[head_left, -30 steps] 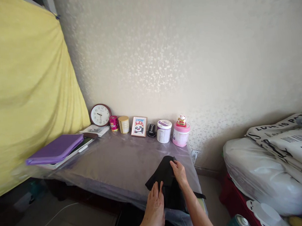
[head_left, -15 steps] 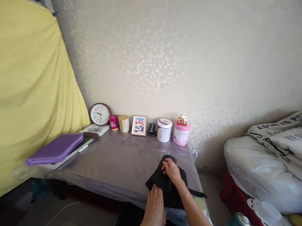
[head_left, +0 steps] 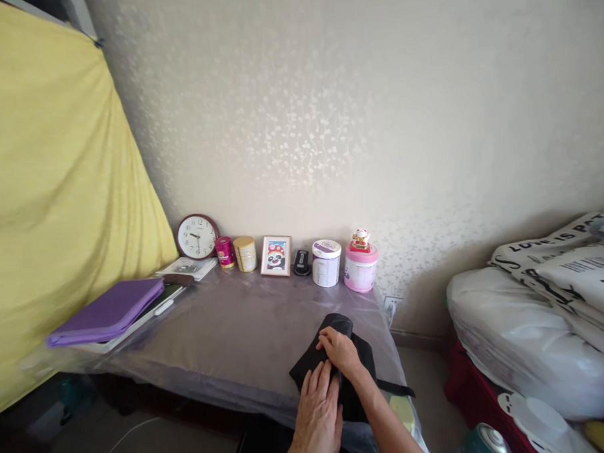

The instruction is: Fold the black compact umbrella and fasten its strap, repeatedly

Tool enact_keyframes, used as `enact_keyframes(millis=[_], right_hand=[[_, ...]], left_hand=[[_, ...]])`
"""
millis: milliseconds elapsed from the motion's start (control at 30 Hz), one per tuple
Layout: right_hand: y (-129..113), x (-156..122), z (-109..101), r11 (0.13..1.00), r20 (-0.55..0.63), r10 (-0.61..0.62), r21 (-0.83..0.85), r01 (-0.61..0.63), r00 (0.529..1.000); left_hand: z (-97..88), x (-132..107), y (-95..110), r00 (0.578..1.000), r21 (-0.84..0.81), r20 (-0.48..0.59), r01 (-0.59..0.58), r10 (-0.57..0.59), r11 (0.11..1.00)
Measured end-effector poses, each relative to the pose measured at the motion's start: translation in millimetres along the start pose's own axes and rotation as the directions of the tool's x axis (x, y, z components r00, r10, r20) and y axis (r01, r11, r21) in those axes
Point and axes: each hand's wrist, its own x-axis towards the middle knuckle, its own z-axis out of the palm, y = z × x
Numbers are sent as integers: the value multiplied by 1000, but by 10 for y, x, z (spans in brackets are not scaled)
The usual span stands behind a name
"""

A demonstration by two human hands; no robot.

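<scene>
A soft black bag [head_left: 308, 363] lies folded at the right front of the table, with a black strap [head_left: 396, 388] sticking out past the right edge. My left hand [head_left: 317, 406] rests flat on its near side, fingers stretched out and close together. Just above and to the right, my right hand [head_left: 340, 350] is closed, its bent fingers on the bag's upper part. The two hands nearly meet. Both hands and forearms hide much of the bag's middle.
Along the wall stand a round clock [head_left: 197, 236], a pink tin [head_left: 225, 253], a yellow-lidded canister [head_left: 245, 254], a panda picture frame [head_left: 276, 256], a white tub [head_left: 326, 264] and a pink tub [head_left: 360, 269] topped by a cat figurine [head_left: 361, 239]. A purple folder [head_left: 105, 312] lies left.
My left hand has moved up from the bag's near edge and now lies flat on top. My right hand has shifted slightly down and left. The view has tilted a little.
</scene>
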Motion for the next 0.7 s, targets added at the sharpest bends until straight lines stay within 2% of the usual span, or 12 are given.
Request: enact_keyframes(millis=[133,200,300,400,500,700], right_hand=[[14,-72,4,999,-1,-45,23,45,999],[38,-177,14,991,-45,-130,39,132,991],[94,-386,27,941,-133,-328,45,337,935],[184,-513,33,878,-135,-472,19,478,871],[300,-445,43,870,-100,-493,-57,490,864],[475,16,78,899,-116,-427,-160,407,897]], left_hand=[[212,39,-112,997,8,35,70,-71,997],[279,25,-145,996,17,31,87,-87,996],[326,4,-153,995,31,11,96,-97,995],[343,-10,-157,995,37,5,100,-100,994],[352,-18,-183,995,35,54,79,-81,996],[274,24,-149,968,88,198,140,-155,986]])
